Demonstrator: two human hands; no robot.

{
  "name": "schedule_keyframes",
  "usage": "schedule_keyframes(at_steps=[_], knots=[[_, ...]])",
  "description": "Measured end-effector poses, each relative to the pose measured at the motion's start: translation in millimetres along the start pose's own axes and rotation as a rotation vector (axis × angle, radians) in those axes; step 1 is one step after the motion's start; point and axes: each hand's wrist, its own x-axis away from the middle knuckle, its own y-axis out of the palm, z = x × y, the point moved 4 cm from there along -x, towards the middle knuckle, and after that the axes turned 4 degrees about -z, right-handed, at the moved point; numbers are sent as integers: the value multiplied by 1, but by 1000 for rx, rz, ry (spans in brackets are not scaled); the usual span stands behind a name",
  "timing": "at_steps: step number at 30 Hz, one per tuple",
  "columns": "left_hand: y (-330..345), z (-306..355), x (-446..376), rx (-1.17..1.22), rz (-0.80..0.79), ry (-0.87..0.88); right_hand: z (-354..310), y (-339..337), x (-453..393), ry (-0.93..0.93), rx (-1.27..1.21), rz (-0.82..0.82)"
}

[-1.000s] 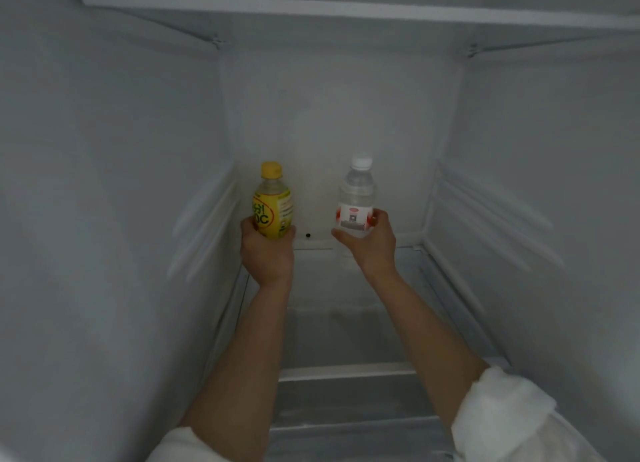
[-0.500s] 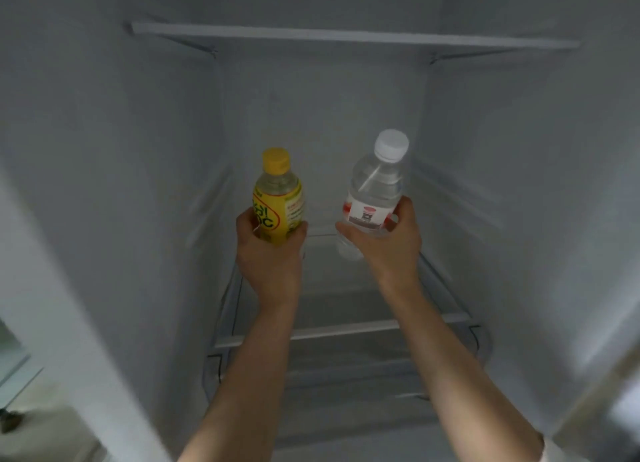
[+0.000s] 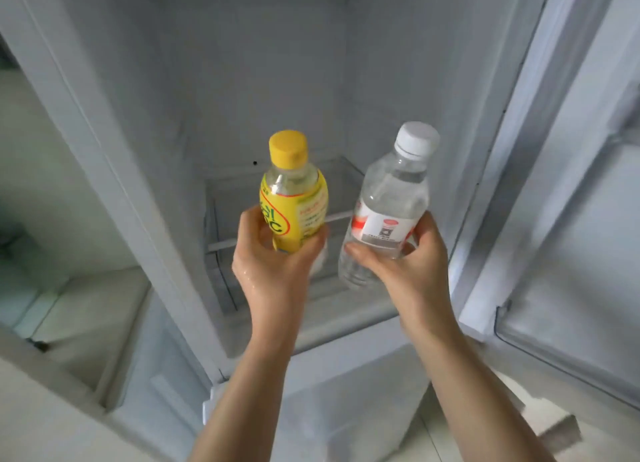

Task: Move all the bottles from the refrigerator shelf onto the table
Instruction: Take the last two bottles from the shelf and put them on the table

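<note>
A person's left hand (image 3: 273, 271) grips a yellow-capped bottle (image 3: 294, 198) while the right hand (image 3: 408, 267) wraps around a clear water bottle (image 3: 388, 205), both held upright in the air side by side in front of the open refrigerator (image 3: 242, 80), above its glass shelf (image 3: 277, 236)

clear glossy plastic water bottle (image 3: 391, 198)

Open air surrounds the left hand (image 3: 273, 271) and right hand (image 3: 408, 271) before the refrigerator (image 3: 259, 63) mouth, flanked by the left wall edge (image 3: 104, 170) and the open door (image 3: 568, 201), each near.
</note>
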Motion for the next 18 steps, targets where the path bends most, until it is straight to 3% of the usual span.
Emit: schedule_keyframes(at_steps=[7, 18], knots=[[-2, -1, 98, 0, -241, -66, 2, -80, 107, 171, 107, 53], [38, -11, 248, -43, -663, -197, 25, -221, 235, 410, 249, 325]])
